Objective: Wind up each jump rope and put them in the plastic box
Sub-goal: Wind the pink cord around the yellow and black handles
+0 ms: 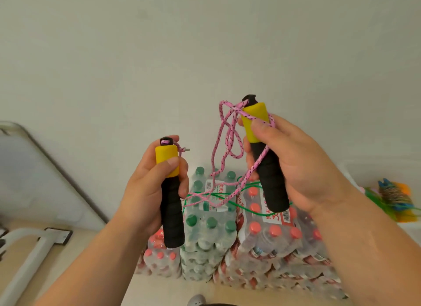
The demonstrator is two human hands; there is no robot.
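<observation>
I hold one jump rope up in front of a pale wall. My left hand (149, 187) grips one black-and-yellow foam handle (170, 198) upright. My right hand (293, 166) grips the other handle (262, 150), slightly higher. The pink speckled cord (225, 141) loops loosely around the right handle's yellow top and hangs in tangled loops between the hands, down onto the bottle packs. A thin green cord (248, 209), probably another jump rope, lies across those packs. Further coloured ropes (394, 198) lie bundled at the right on a white surface. The plastic box is not clearly seen.
Shrink-wrapped packs of water bottles with green caps (209, 226) and red caps (273, 232) are stacked on the floor against the wall below my hands. A white metal frame (34, 248) and a grey panel (34, 180) stand at the left.
</observation>
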